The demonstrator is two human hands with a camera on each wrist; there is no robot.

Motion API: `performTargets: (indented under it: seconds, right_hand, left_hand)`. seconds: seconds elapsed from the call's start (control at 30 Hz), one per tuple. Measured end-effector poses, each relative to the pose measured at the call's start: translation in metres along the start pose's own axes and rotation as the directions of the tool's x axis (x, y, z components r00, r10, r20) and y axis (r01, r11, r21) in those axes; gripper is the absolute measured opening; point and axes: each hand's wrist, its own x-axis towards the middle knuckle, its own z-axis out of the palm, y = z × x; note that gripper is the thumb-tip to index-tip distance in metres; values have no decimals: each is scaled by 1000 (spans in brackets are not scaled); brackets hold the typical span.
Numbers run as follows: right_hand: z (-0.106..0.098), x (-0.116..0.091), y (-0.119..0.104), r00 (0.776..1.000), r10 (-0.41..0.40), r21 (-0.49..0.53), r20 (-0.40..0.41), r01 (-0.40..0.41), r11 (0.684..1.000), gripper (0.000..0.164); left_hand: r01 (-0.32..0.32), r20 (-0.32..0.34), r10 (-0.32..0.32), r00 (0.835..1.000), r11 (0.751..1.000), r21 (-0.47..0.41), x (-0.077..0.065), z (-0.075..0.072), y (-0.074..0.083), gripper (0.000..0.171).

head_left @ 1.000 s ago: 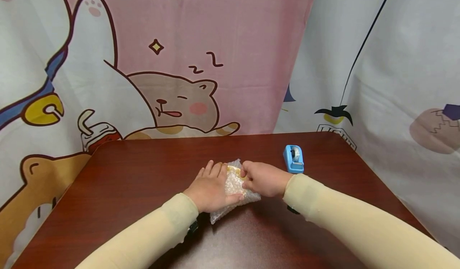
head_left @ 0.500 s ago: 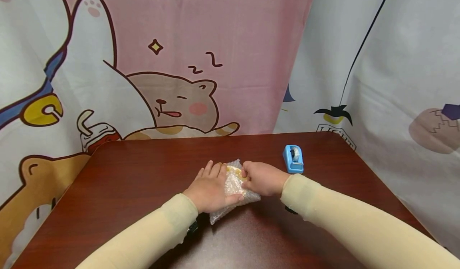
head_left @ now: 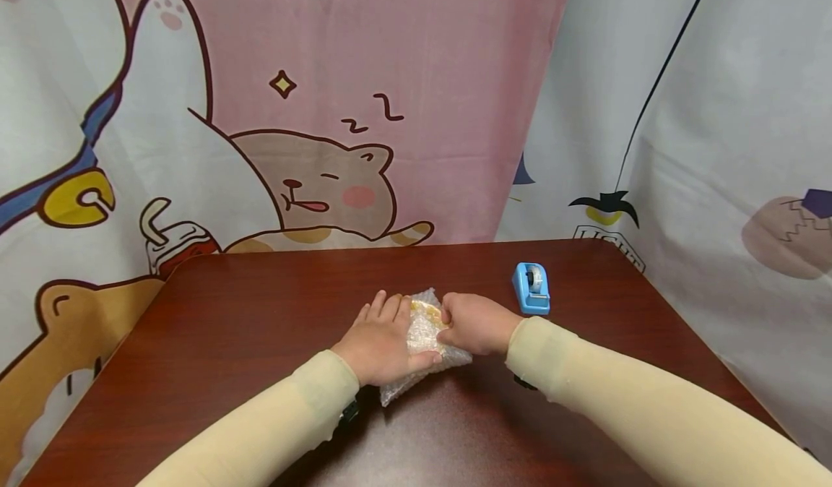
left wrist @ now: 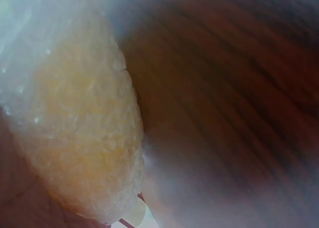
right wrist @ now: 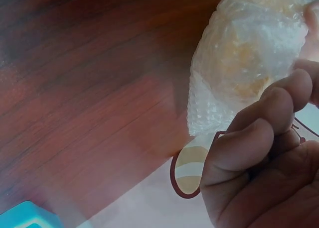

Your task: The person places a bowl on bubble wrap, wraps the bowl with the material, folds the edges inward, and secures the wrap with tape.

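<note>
A bubble-wrapped package [head_left: 424,329] lies on the table, with yellowish patches showing through its clear wrap. Over its left part my left hand [head_left: 380,344] rests with fingers straight and thumb spread to the right. My right hand [head_left: 481,323] is at the package's upper right side, fingers curled and thumb against the wrap, gripping there. In the right wrist view, the curled fingers [right wrist: 244,148] are right at the bubble wrap [right wrist: 239,58]; the thumb is hidden. The left wrist view shows the wrapped bulge [left wrist: 84,118] close up, blurred, beside the palm.
A blue tape dispenser [head_left: 533,288] with a clear roll stands beyond my right hand, near the back right. The dark red-brown table [head_left: 260,299] ends at a curtain [head_left: 455,111] with cartoon animals.
My right hand has shifted slightly to the right along the package. The left hand, the package and the tape dispenser have stayed in place.
</note>
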Motion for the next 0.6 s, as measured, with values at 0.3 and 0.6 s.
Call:
performTargets:
  seconds: [0.3, 0.6]
  right_hand:
    - [0, 0, -2, 999, 46, 6, 20, -46, 999, 26]
    - [1, 1, 0, 997, 72, 30, 35, -73, 997, 28]
  left_hand:
    - [-9, -5, 9, 1000, 1000, 4, 0, -1, 0, 114]
    - [-11, -13, 11, 1000, 1000, 9, -1, -2, 1, 114]
